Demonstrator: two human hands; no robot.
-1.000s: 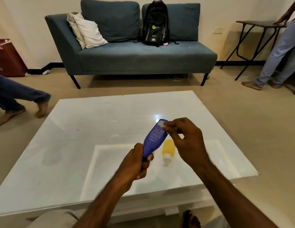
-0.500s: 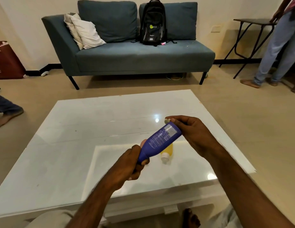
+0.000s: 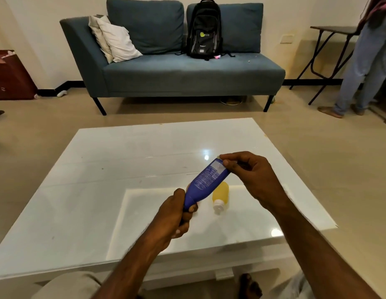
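Note:
A blue plastic bottle (image 3: 206,182) with small white print is held tilted above the white glass table (image 3: 101,190), its cap end low and near me. My left hand (image 3: 173,216) grips that cap end, which the fingers hide. My right hand (image 3: 250,175) pinches the bottle's upper, far end between thumb and fingertips. Just behind the blue bottle, a small yellow bottle (image 3: 221,194) with a white cap lies on its side on the table.
A blue sofa (image 3: 187,76) stands beyond the table with a black backpack (image 3: 203,31) and pale cushions (image 3: 114,39) on it. A person's legs (image 3: 360,67) stand by a folding table (image 3: 330,39) at the right. A red-brown cabinet (image 3: 11,76) is at the left.
The blue bottle has tipped further over to the right, and my right hand has shifted its pinch on the far end. The seated person's feet at the left have left the view.

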